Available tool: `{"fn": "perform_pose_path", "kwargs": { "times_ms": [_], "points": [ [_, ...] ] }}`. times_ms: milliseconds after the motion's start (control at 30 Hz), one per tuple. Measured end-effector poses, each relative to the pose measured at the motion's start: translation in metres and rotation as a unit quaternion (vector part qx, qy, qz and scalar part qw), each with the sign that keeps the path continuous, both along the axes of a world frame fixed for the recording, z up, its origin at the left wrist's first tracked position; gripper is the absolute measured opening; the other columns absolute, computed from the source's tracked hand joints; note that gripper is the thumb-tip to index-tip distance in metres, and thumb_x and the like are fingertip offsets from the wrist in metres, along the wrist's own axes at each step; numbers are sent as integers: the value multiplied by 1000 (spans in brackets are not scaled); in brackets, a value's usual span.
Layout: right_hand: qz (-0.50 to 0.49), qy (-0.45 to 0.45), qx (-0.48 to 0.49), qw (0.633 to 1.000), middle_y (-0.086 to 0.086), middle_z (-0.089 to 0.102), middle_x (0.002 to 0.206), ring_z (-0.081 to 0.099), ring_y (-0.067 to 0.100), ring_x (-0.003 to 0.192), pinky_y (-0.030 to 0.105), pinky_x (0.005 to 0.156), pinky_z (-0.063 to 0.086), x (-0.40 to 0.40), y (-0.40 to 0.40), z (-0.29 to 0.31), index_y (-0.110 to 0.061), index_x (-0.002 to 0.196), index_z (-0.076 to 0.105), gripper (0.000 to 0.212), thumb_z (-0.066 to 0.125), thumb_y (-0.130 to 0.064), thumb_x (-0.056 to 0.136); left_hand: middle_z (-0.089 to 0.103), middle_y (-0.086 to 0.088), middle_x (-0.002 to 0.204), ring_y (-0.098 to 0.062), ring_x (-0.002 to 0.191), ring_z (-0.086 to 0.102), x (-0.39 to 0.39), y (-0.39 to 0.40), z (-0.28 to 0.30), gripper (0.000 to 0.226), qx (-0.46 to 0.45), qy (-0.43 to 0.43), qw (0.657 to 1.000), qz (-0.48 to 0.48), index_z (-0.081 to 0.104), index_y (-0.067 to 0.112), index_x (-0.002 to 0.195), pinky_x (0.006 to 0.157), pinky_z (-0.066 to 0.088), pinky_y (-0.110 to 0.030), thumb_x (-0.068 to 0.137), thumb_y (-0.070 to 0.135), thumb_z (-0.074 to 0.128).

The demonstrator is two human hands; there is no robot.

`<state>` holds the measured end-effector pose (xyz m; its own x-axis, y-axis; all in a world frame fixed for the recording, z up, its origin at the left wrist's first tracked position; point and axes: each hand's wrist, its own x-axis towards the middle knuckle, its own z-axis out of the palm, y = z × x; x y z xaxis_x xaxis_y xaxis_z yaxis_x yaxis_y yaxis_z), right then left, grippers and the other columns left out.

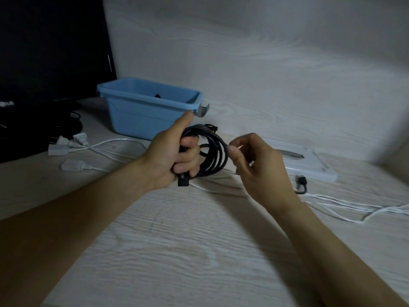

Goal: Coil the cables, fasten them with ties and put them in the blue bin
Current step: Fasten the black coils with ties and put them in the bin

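Head view: a coiled black cable (212,151) is gripped by the left hand (170,156), fingers curled round the loops, just in front of the blue bin (141,116), while a thin pale tie (238,147) is pinched between thumb and forefinger of the right hand (259,165) right beside the coil. White cables (110,144) are spread on the desk (177,240) to the left and right of the bin, and a white tray (309,165) is seen to its right.
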<state>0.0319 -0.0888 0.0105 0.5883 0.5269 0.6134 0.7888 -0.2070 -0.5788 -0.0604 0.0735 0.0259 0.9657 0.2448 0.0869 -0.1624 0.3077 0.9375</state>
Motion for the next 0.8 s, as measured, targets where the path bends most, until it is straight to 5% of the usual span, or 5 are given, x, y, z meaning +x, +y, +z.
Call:
{"fn": "perform_pose_path", "kwargs": {
  "times_ms": [200,433,633,800],
  "points": [
    [-17,14,-60,998,3,63,67,62,21,62,42,59,52,9,-6,-5,-25,95,59,23,50,-47,97,18,5,38,-12,33,17,3,10,5,58,-154,-31,984,87,34,24,48,41,35,-21,100,51,36],
    [-1,8,-116,993,3,61,64,51,18,52,39,54,44,9,-2,-10,-14,113,61,22,50,-29,102,26,6,43,-11,37,24,3,31,12,59,-300,-73,923,231,39,23,54,44,35,-20,99,61,30],
    [39,-13,-126,991,-10,50,55,50,10,50,23,51,37,3,2,-16,-17,114,63,19,50,-24,102,30,7,46,-12,39,28,2,32,11,41,-296,-101,918,245,40,22,58,49,36,-22,95,39,42],
    [77,-59,-186,978,-22,48,61,51,-5,60,12,59,37,-7,6,-16,-17,121,67,24,55,-15,100,38,3,50,-14,42,38,9,25,10,43,-283,-110,917,256,43,19,67,52,46,-24,102,43,42]
  ]
}}
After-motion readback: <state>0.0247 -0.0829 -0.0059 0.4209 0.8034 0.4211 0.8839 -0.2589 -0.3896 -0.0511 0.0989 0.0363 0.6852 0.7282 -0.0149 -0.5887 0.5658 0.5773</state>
